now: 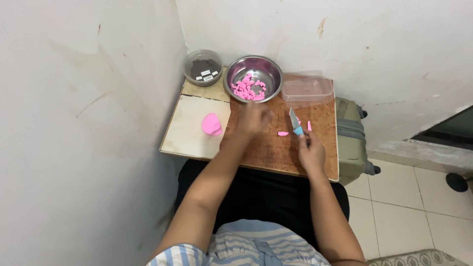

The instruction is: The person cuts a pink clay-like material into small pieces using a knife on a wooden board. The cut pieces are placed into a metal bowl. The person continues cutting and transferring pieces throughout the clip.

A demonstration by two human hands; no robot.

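My right hand [310, 150] grips a small knife [294, 120] with a light blue handle, blade pointing away over a brown cutting board [276, 148]. Two small pink pieces [283, 133] lie on the board beside the blade. My left hand [253, 118] hovers blurred just below a steel bowl [232, 83] holding several pink cut pieces [249, 88]; whether it holds anything I cannot tell. A pink lump [212, 124] rests on the pale table part to the left.
A small table [187, 138] fills a corner between two white walls. A round container [202, 66] with dark contents stands at the back left, a clear plastic box [307, 89] at the back right. A green suitcase [352, 138] stands right of the table on the tiled floor.
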